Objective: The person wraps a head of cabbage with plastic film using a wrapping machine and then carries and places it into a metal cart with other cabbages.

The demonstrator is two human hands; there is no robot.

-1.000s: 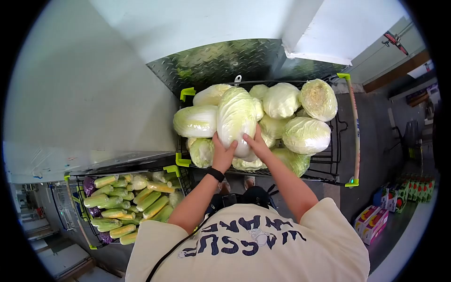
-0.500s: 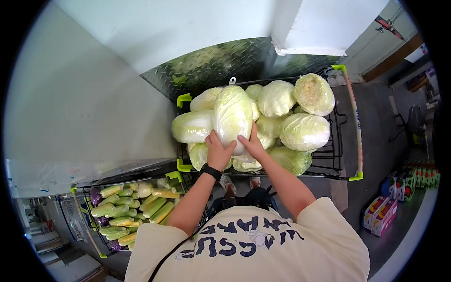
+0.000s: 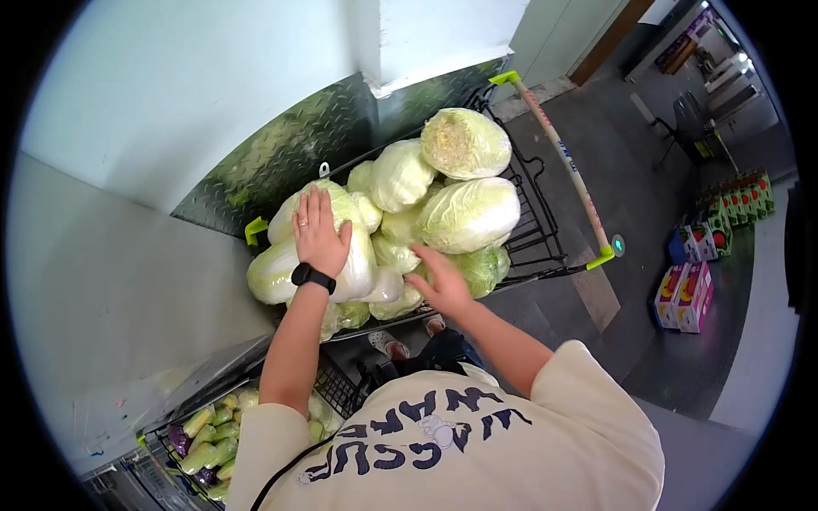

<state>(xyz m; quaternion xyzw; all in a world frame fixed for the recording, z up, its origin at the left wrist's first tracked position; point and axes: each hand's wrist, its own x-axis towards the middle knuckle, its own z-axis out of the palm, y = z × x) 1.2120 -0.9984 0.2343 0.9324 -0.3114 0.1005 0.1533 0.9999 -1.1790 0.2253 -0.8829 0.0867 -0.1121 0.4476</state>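
My left hand (image 3: 321,232), with a ring and a dark watch at the wrist, lies flat on a plastic-wrapped napa cabbage (image 3: 359,264), its fingers stretched out. This cabbage rests on top of the pile at the left end of the shopping cart (image 3: 541,223). To the right, my right hand (image 3: 443,281) holds nothing; its fingers are apart, close to the wrapped cabbages in the middle of the pile. A large napa cabbage (image 3: 473,213) lies just above that hand, and another (image 3: 467,143) shows its cut base.
The cart's handle (image 3: 564,153) is on the right. A wall (image 3: 256,77) runs behind the cart. At the lower left, a second cart holds wrapped corn (image 3: 200,456) and purple vegetables (image 3: 179,439). Colourful boxes (image 3: 684,296) stand on the floor at right.
Both hands held the cabbage; now my left hand is flat on top of it and my right has let go, moving off to the right. The view has turned and shifted.
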